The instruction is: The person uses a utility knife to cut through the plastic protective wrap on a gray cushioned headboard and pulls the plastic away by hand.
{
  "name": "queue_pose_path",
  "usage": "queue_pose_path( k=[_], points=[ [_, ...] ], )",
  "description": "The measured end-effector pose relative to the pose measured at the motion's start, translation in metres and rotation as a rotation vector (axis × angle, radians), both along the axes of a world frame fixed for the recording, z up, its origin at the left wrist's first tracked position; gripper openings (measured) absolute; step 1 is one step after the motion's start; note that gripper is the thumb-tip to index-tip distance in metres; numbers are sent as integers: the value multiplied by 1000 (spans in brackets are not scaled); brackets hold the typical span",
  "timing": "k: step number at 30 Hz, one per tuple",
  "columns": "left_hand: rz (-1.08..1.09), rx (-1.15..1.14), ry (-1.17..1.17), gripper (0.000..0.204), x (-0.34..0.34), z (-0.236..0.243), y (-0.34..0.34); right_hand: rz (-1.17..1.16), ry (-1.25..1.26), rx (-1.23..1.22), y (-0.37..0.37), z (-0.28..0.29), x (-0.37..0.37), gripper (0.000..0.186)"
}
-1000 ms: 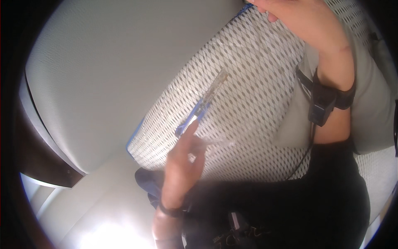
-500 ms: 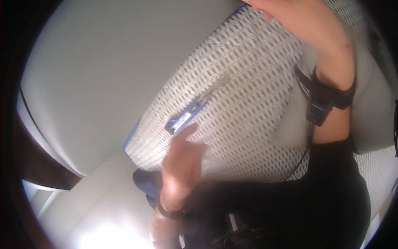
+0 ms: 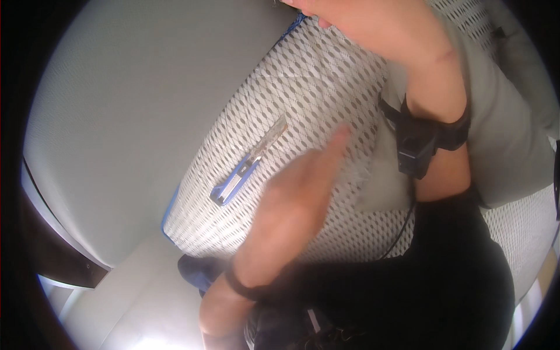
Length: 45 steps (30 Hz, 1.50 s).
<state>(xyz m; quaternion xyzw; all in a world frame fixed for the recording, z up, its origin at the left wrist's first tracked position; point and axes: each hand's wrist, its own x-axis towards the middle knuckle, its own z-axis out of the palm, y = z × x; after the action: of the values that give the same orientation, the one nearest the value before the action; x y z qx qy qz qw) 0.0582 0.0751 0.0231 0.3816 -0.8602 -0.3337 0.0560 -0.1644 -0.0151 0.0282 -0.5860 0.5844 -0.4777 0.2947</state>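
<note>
A blue and silver box cutter (image 3: 235,181) lies on white mesh fabric (image 3: 262,90) patterned with dark ovals. From its far end extends a worn, brownish-grey blade. My left hand (image 3: 294,201), smeared by motion, hovers right of the knife without touching it. Its index finger is stretched out toward the upper right; the other fingers are mostly hidden, and nothing shows in the hand. At the top edge, my right hand (image 3: 326,11) is beside the fabric's blue trim. The frame cuts its fingers off, so their grip cannot be made out.
A black strapped device (image 3: 415,153) sits on my right forearm, with a cable running down from it. Beyond the mesh on the left rises a smooth grey padded surface (image 3: 146,105). Grey cushion-like material (image 3: 501,128) lies right of my right arm. Dark clothing covers my lap.
My left hand has moved right and up, away from the box cutter's near end, its index finger now extended. The whole view has shifted, moving the knife and right arm leftward in the picture.
</note>
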Motion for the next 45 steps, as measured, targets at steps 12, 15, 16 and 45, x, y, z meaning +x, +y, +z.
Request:
queue_pose_path(
  k=[12, 15, 16, 45],
  points=[
    [319, -123, 63, 19, -9, 6, -30, -5, -513, 62, -15, -21, -9, 25],
    [493, -87, 199, 9, 5, 42, -47, 96, -508, 130, -13, -22, 4, 29],
    [539, -72, 232, 24, 3, 51, -51, 232, -543, 224, -12, -21, 15, 30],
    [-269, -1397, -427, 18, -84, 143, -141, -91, -764, -266, -7, -20, 28, 20]
  ],
)
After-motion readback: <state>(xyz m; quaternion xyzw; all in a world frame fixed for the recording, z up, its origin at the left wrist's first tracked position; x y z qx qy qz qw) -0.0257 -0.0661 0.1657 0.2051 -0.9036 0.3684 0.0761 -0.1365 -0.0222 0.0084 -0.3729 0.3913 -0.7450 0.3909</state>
